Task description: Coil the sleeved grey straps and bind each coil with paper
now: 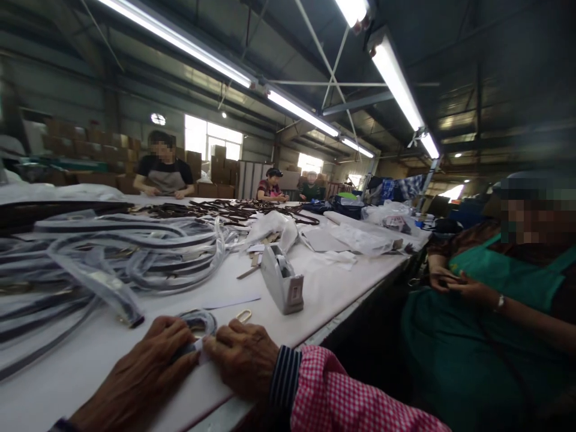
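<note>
Near the table's front edge, my left hand [148,363] closes around a grey strap [207,318] in clear plastic, whose bent loop shows beyond the fingers. My right hand [245,358] pinches at the same strap, against a whitish piece [203,351] between the two hands; whether that is tape or wrapping I cannot tell. A gold-coloured metal clasp [244,315] sticks out past the right knuckles. Just beyond the hands stands a grey tape dispenser [283,282]. To the left lies a heap of plastic-wrapped straps [175,264], one with its end [128,312] close to my left hand.
Dark brown straps [225,209] are spread farther back on the white table [324,294]. Clear plastic bags [360,237] lie along its right side. A co-worker in a green apron [508,270] sits close on the right. Other people [164,171] work at the far side.
</note>
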### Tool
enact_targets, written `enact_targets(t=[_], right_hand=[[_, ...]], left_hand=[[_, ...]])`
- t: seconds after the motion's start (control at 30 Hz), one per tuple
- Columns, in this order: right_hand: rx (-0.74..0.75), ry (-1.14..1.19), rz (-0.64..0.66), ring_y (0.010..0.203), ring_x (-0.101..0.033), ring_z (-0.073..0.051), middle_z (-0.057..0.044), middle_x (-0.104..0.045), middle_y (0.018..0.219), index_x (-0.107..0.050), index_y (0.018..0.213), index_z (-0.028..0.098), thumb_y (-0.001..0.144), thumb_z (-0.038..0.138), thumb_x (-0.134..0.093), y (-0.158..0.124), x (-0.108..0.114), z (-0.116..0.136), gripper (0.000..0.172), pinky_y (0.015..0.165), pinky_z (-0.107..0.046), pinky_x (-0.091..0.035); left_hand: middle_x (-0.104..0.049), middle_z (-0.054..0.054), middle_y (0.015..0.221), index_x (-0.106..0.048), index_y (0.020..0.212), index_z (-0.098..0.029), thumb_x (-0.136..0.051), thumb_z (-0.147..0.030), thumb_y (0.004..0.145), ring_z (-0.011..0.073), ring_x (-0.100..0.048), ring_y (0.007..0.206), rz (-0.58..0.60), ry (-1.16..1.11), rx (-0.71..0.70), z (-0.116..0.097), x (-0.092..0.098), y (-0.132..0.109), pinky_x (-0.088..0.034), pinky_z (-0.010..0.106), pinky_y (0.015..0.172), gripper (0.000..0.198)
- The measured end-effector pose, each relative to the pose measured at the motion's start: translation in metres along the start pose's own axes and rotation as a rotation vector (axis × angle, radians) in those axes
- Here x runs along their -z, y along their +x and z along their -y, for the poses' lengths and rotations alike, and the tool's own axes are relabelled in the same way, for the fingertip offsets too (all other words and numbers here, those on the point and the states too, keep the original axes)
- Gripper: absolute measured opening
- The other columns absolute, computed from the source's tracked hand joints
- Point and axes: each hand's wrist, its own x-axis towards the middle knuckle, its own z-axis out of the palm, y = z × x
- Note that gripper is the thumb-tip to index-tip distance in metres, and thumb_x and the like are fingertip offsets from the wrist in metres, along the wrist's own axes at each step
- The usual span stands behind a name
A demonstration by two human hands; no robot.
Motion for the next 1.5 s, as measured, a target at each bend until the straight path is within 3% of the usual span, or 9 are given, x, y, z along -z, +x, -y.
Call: enact_targets(t=[0.27,0.4,0.47,0.53,0.57,0.73,0.93,1.2,1.5], right_hand=[[-0.049,-0.015,0.068,0.094,-0.057,-0.023,-0.006,-0.066,0.106,-0.054,0.125,0.017,0.095,0.022,-0.056,0.004,0.005,0.011,0.031,0.078,-0.034,-0.051],[-0.069,0.192,0.037,0.1,-0.057,-0.022,-0.004,-0.064,0.113,-0.06,0.127,0.026,0.092,0.03,-0.064,-0.005,0.036,-0.011,0.036,0.088,-0.034,-0.05],[-0.263,0.284,-0.127,0.109,-0.056,-0.024,-0.006,-0.064,0.115,-0.064,0.124,0.025,0.092,0.028,-0.062,-0.015,0.061,-0.04,0.032,0.098,-0.038,-0.045],[-0.657,0.41,-0.299,0.106,-0.057,-0.023,-0.006,-0.065,0.11,-0.071,0.107,0.023,0.09,0.026,-0.062,-0.026,0.084,-0.075,0.019,0.098,-0.036,-0.044],[-0.759,0.425,-0.319,0.099,-0.058,-0.022,-0.007,-0.065,0.108,-0.071,0.101,0.021,0.091,0.028,-0.058,-0.031,0.093,-0.093,0.017,0.094,-0.037,-0.045],[-1.037,0.604,-0.144,0.075,-0.06,-0.02,-0.008,-0.068,0.083,-0.071,0.075,0.017,0.082,0.035,-0.063,-0.046,0.1,-0.143,0.021,0.065,-0.031,-0.048],[-1.222,0.802,-0.121,0.073,-0.054,-0.015,-0.004,-0.064,0.079,-0.069,0.078,0.018,0.075,0.038,-0.069,-0.039,0.088,-0.143,0.02,0.057,-0.023,-0.044],[-1.349,0.887,-0.19,0.065,-0.047,-0.013,-0.001,-0.057,0.069,-0.066,0.062,0.017,0.066,0.028,-0.076,-0.026,0.086,-0.145,0.016,0.053,-0.023,-0.038],[-1.285,1.067,-0.545,0.066,-0.052,-0.013,0.0,-0.056,0.067,-0.061,0.068,0.019,0.068,0.031,-0.073,-0.036,0.082,-0.125,0.017,0.053,-0.021,-0.043]], left_hand=[[-0.067,0.009,0.096,-0.066,0.083,-0.022,-0.051,-0.035,0.091,0.0298,-0.058,0.105,0.19,0.138,0.038,-0.034,0.011,0.007,-0.054,0.041,0.086,0.021],[-0.066,0.01,0.103,-0.065,0.087,-0.021,-0.049,-0.032,0.093,0.0323,-0.054,0.108,0.228,0.185,0.01,-0.041,0.011,0.01,-0.05,0.043,0.082,0.021],[-0.066,0.009,0.104,-0.064,0.087,-0.021,-0.049,-0.035,0.095,0.0326,-0.053,0.107,0.221,0.18,-0.003,-0.039,0.011,0.011,-0.048,0.045,0.082,0.022],[-0.066,0.009,0.103,-0.062,0.086,-0.021,-0.049,-0.039,0.096,0.033,-0.052,0.106,0.205,0.151,0.012,-0.035,0.009,0.012,-0.045,0.046,0.081,0.025],[-0.066,0.009,0.102,-0.062,0.086,-0.021,-0.049,-0.042,0.096,0.0327,-0.052,0.105,0.192,0.12,0.026,-0.032,0.008,0.013,-0.045,0.045,0.082,0.026],[-0.063,0.007,0.094,-0.059,0.084,-0.021,-0.051,-0.04,0.095,0.0289,-0.051,0.099,0.065,-0.026,0.083,-0.021,-0.001,0.017,-0.044,0.041,0.085,0.024],[-0.063,0.006,0.092,-0.059,0.083,-0.021,-0.055,-0.04,0.094,0.0286,-0.051,0.098,-0.048,-0.061,0.068,-0.018,-0.007,0.017,-0.043,0.04,0.086,0.022],[-0.063,0.007,0.094,-0.059,0.086,-0.02,-0.055,-0.041,0.094,0.0297,-0.05,0.099,-0.053,-0.061,0.081,-0.018,-0.007,0.017,-0.042,0.043,0.087,0.023],[-0.062,0.007,0.092,-0.059,0.083,-0.021,-0.049,-0.05,0.094,0.0293,-0.049,0.097,-0.074,-0.122,0.157,-0.024,0.004,0.018,-0.041,0.043,0.087,0.033]])
